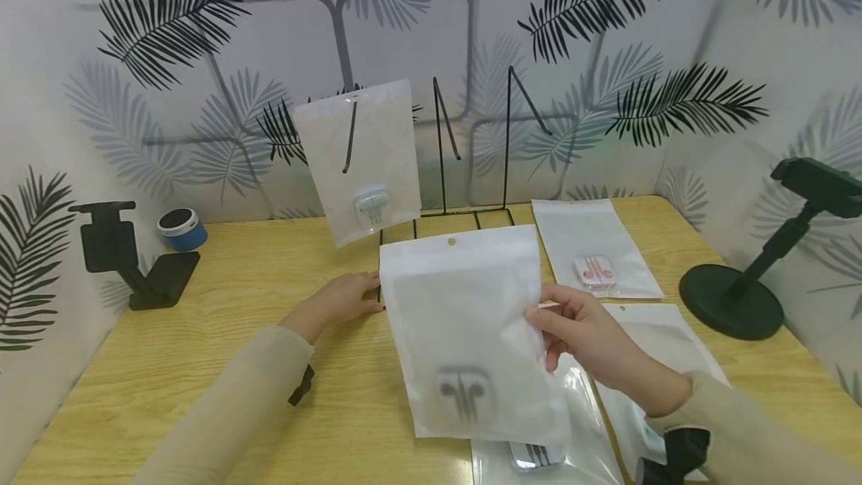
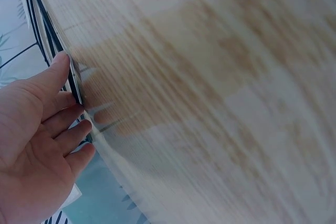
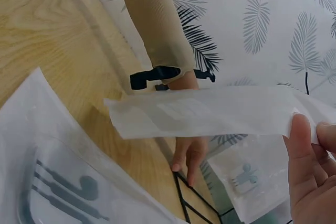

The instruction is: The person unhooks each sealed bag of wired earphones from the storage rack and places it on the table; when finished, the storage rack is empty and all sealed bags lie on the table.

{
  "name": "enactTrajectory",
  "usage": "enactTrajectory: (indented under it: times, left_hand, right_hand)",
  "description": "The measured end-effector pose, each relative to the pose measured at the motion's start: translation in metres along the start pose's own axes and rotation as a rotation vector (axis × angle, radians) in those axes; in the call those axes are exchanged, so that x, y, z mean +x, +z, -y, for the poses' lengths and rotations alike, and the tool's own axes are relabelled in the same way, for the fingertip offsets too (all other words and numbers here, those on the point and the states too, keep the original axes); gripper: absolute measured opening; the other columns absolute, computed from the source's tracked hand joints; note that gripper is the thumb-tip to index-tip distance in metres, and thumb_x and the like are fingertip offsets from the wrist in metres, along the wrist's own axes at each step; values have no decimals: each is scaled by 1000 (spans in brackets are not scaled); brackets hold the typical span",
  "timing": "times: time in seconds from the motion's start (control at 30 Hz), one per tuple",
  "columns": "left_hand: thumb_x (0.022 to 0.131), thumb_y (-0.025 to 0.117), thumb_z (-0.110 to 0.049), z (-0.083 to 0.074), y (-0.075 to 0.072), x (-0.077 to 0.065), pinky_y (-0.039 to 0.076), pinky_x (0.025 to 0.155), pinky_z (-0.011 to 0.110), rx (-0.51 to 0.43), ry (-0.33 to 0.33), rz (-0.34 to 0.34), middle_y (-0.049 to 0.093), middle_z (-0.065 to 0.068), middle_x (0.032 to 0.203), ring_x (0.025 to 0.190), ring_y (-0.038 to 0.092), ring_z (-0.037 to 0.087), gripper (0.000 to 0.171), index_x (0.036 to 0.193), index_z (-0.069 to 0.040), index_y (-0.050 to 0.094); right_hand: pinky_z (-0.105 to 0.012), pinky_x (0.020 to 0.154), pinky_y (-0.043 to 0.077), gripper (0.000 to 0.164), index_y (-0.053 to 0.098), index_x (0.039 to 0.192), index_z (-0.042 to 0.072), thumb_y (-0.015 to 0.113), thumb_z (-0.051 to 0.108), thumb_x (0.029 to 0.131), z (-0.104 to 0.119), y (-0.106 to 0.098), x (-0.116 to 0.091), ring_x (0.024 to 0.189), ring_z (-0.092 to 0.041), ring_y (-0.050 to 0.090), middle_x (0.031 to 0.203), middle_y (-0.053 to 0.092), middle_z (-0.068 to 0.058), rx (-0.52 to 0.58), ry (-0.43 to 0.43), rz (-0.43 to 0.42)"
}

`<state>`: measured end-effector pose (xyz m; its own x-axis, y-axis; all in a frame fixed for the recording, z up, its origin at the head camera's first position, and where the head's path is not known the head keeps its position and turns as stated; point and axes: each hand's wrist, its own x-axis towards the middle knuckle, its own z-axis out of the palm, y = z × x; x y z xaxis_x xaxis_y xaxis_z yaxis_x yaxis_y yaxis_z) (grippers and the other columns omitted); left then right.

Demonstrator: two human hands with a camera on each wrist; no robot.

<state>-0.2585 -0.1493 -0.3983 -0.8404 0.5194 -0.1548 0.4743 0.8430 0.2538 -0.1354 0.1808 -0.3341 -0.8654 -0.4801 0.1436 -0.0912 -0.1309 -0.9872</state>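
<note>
My right hand [image 1: 595,339] pinches the right edge of a white zip bag [image 1: 465,320]. It has a punched hole at the top, and a case of earphones shows dark through its lower part. My left hand [image 1: 340,302] holds the front left of a black wire rack [image 1: 507,141], thumb and fingers on the wire of its base; the left wrist view shows the thumb [image 2: 58,69] against it. One white bag [image 1: 377,148] with a pale earphone case hangs from the rack's left hook. The held bag hides part of the rack's base.
At right on the wooden table [image 1: 236,365] lie a bag with red earphones [image 1: 586,238], another white bag [image 1: 663,343] and a glossy bag [image 1: 586,432] under the held one. A black phone stand [image 1: 111,245] and a blue jar [image 1: 185,234] stand left, another stand [image 1: 734,298] right.
</note>
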Motion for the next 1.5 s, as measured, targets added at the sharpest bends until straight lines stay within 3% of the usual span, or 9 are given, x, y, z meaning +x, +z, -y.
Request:
enactTrajectory:
  times: [0.13, 0.23, 0.33, 0.47, 0.67, 0.87, 1.13, 1.5]
  left_hand:
    - [81, 50, -34, 0, 0, 1, 24, 95, 37, 0, -21, 20, 27, 10, 131, 117, 27, 26, 57, 128, -6, 32]
    - [81, 50, -34, 0, 0, 2, 24, 95, 36, 11, -32, 34, 27, 9, 131, 117, 26, 25, 57, 128, -6, 32]
    - [81, 50, -34, 0, 0, 2, 24, 95, 37, 15, -33, 43, 27, 9, 131, 117, 26, 26, 56, 127, -5, 33]
    - [81, 50, -32, -2, -2, 1, 24, 95, 37, 4, -37, 45, 27, 9, 131, 117, 26, 26, 55, 126, -4, 34]
    - [82, 50, -32, -1, 0, 2, 24, 95, 36, 14, -39, 45, 27, 9, 131, 117, 26, 26, 55, 126, -5, 34]
    - [81, 50, -35, -1, 0, 2, 23, 95, 37, -1, -57, 44, 26, 9, 132, 117, 25, 26, 57, 127, -5, 33]
    - [81, 50, -34, -3, -1, 1, 22, 95, 38, -6, -62, 45, 25, 9, 132, 118, 24, 26, 57, 127, -6, 32]
    - [81, 50, -34, -4, -1, 0, 23, 95, 39, -18, -69, 52, 24, 8, 133, 118, 24, 27, 58, 128, -6, 31]
  right_hand:
    - [-27, 38, 45, 8, 53, 85, 11, 47, 6, 84, -8, 4, -2, 43, -11, 47, 57, 49, 1, 58, 96, -15]
    - [-31, 39, 46, 8, 52, 91, 9, 47, 8, 84, -15, 5, -2, 44, -13, 48, 60, 52, 0, 41, 145, -13]
    - [-40, 40, 45, 14, 47, 95, 4, 49, 12, 84, -20, 6, -1, 44, -14, 47, 59, 50, -2, -37, 189, -6]
    - [-47, 41, 43, 24, 40, 88, 0, 53, 19, 81, -27, 10, 2, 43, -17, 47, 53, 47, -4, -187, 255, 7]
    - [-40, 35, 43, 30, 38, 80, 0, 55, 25, 79, -42, 17, 3, 39, -20, 50, 47, 51, -9, -292, 357, 54]
    - [-25, 31, 40, 30, 39, 77, 1, 58, 25, 77, -58, 24, 8, 32, -13, 45, 40, 48, -7, -241, 448, 87]
    - [-25, 37, 45, 25, 39, 77, 1, 52, 21, 82, -68, 37, 19, 41, -18, 54, 48, 54, -13, -114, 512, 155]
    - [-30, 40, 47, 18, 40, 76, -1, 49, 13, 82, -79, 45, 35, 45, -24, 56, 51, 55, -18, -157, 519, 157]
